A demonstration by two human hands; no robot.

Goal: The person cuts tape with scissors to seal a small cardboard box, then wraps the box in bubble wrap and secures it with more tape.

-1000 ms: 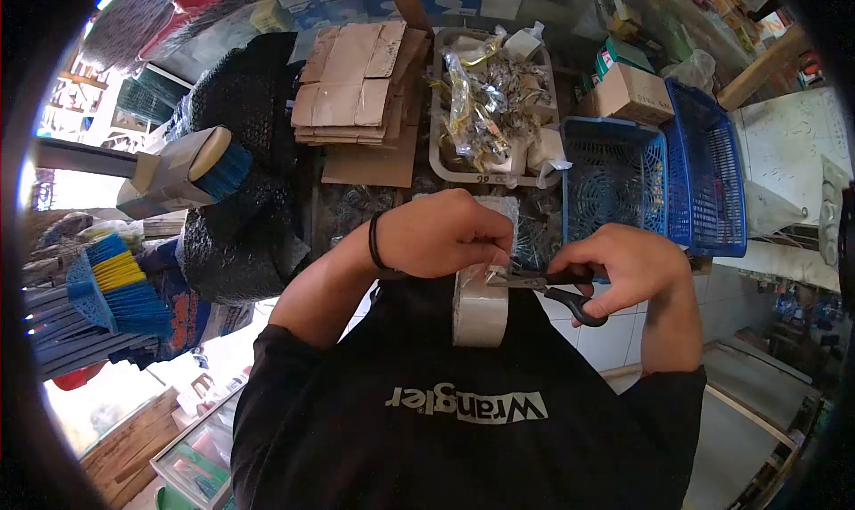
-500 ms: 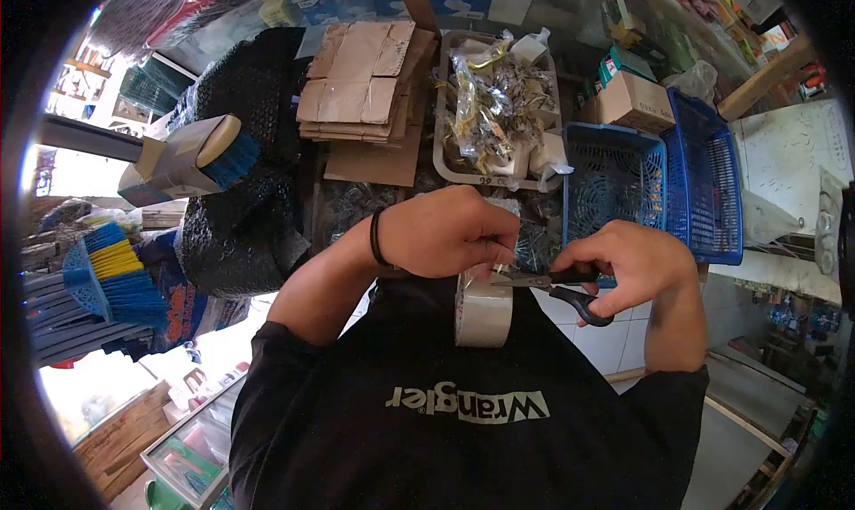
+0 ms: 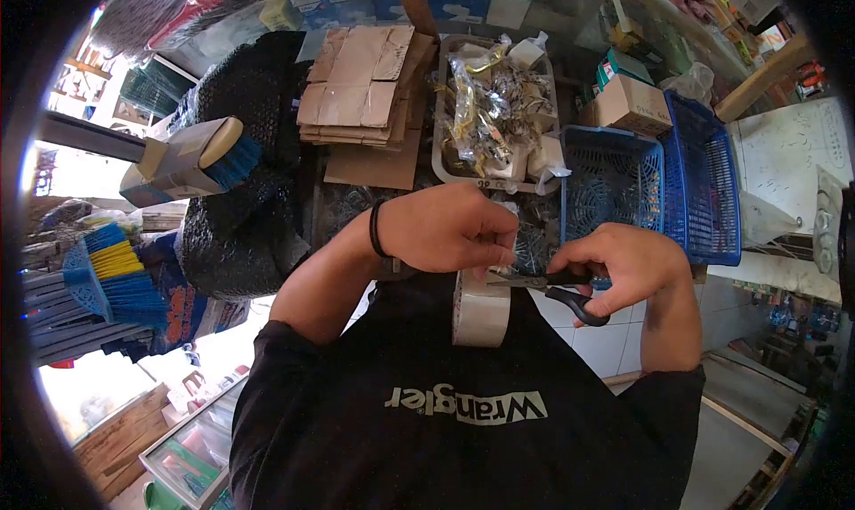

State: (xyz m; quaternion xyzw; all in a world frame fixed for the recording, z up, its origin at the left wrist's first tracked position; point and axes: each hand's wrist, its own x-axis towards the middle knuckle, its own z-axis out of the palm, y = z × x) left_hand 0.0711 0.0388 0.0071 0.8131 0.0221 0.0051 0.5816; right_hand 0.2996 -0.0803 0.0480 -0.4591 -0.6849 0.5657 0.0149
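My left hand, with a black band at the wrist, is closed, its fingertips pinching the upper edge of a wide roll of packing tape. The roll hangs on its side in front of my black shirt. In my right hand is a pair of scissors with black handles. Its blades point left, lying across the tape just under my left fingertips. My left fingers partly hide the strip of tape there.
Beyond my hands stand a tray of small bagged metal parts and a stack of folded cardboard. Blue plastic baskets and a small carton are to the right. At left are black bubble wrap and brushes.
Both hands, the tape roll and the scissors hold almost the same position. The right hand and scissors sit very slightly further left.
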